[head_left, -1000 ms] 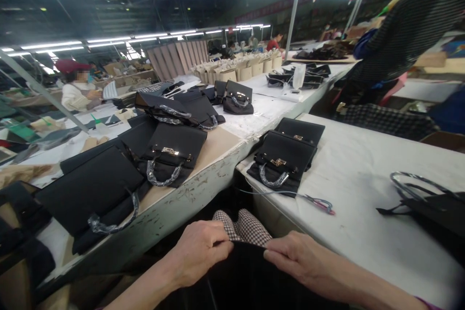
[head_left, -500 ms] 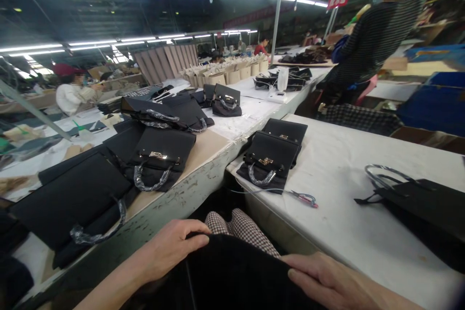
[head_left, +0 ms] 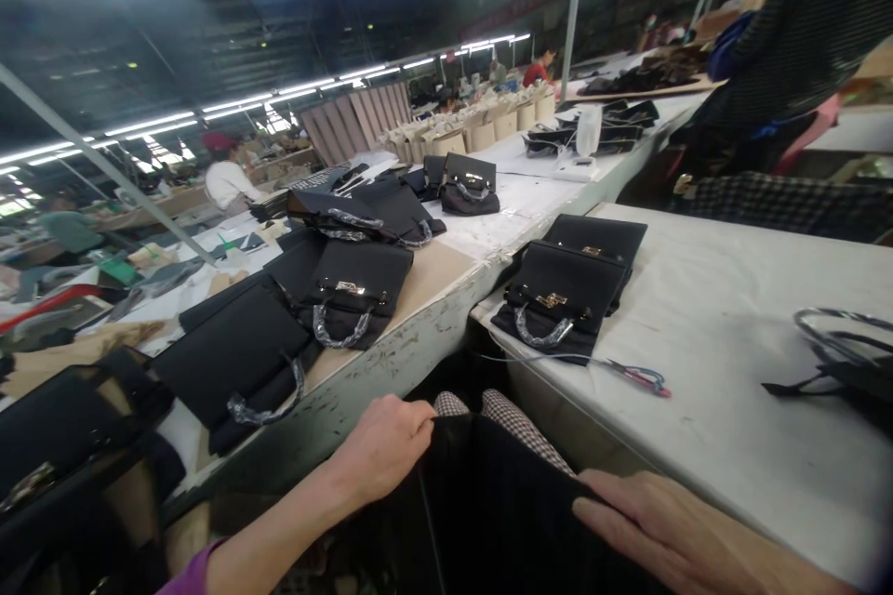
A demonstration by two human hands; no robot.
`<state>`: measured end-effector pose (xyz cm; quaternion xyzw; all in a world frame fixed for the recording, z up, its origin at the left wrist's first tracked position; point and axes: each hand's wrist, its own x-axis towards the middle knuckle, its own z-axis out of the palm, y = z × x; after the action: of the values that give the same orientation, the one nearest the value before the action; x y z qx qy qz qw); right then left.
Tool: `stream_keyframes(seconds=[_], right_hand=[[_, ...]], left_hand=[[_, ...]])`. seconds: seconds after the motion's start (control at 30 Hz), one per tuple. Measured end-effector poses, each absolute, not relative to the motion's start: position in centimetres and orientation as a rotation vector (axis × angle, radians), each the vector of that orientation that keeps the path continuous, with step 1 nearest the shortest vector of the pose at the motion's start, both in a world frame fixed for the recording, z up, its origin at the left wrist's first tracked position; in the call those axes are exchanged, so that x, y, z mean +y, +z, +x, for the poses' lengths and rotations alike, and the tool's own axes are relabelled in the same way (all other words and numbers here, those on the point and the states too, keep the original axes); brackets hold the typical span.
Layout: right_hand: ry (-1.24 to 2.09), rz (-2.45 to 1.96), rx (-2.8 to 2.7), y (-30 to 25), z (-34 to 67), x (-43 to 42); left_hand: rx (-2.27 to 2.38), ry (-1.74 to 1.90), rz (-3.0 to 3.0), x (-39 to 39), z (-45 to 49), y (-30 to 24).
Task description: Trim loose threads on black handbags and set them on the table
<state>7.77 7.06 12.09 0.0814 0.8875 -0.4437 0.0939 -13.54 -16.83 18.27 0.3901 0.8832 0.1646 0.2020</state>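
On my lap I hold a black bag (head_left: 488, 511), its lower part out of the frame. My left hand (head_left: 387, 446) pinches its upper left corner. On the right, my right hand (head_left: 648, 516) grips the upper edge between thumb and fingers. Ahead, two black handbags with gold clasps lie on the white table; the nearer handbag (head_left: 565, 297) has a plastic-wrapped handle. Beside it lie thread snips (head_left: 638, 376) with red and blue handles. Another black bag (head_left: 847, 381) sits at the right edge, partly cut off.
Several black handbags (head_left: 359, 284) lie along the left bench (head_left: 446, 274). Farther back stand rows of beige bags (head_left: 446, 139). A person in a dark striped top (head_left: 809, 46) stands beyond the white table (head_left: 726, 279). A metal pole (head_left: 112, 167) slants at the left.
The view has swung left, so things appear farther right and more of the left bench shows. My left hand has closed more tightly on the bag's corner; my right hand keeps its hold.
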Motion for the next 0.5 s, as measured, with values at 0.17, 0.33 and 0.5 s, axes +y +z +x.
stream_keyframes(seconds=[0.17, 0.33, 0.5], right_hand=[[-1.264, 0.198, 2.614, 14.9, 5.8, 5.8], [-1.821, 0.355, 2.201, 13.5, 5.4, 7.4], [-2.401, 0.761, 1.725, 11.7, 5.6, 9.9]], left_hand=[[2.277, 0.672, 0.887, -17.6, -14.7, 17.5], [2.06, 1.052, 0.649, -18.8, -14.4, 16.7], [2.079, 1.38, 0.423, -20.2, -14.1, 14.0]])
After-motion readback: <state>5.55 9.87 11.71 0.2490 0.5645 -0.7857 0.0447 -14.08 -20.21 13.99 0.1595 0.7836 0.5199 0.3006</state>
